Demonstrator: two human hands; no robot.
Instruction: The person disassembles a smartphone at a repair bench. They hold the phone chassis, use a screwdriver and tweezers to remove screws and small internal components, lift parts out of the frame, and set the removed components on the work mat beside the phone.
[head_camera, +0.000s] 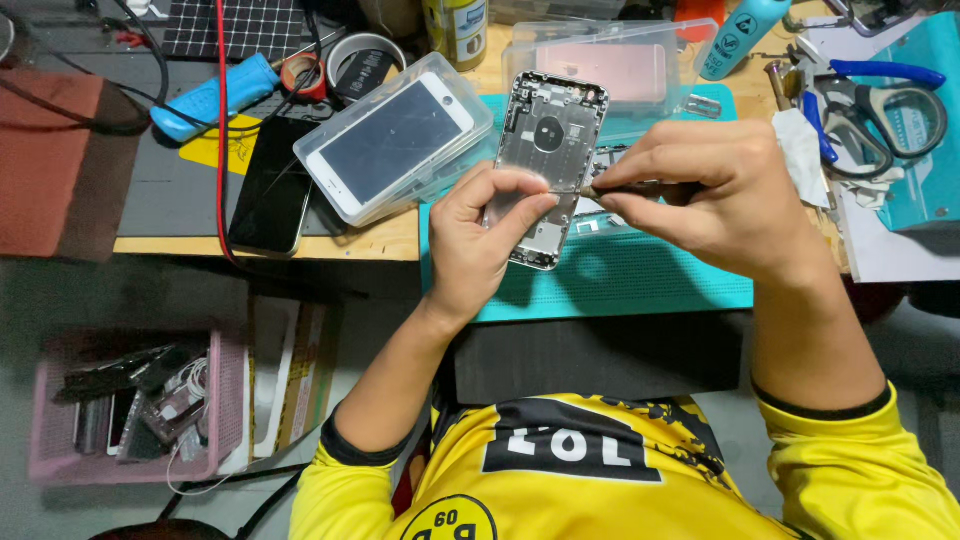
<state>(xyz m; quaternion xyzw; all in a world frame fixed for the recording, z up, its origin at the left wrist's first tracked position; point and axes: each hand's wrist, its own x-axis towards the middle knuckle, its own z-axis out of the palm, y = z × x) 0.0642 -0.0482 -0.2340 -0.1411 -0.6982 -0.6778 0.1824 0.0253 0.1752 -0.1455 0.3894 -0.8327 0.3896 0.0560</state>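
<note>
My left hand (480, 240) grips a bare silver phone housing (548, 140) by its lower left edge, holding it tilted above the teal work mat (640, 280). My right hand (700, 195) pinches a thin metal tool (590, 188), tweezers or a small driver, with its tip against the right inner side of the housing. The housing's inside faces me, showing a dark round patch in the middle.
A white phone lies in a clear plastic tray (395, 140) to the left, beside a black phone (270, 190). A pink phone sits in another clear box (610, 60). Scissors (880, 120) and blue-handled tools lie at right. A pink basket (135, 410) of parts stands on the floor.
</note>
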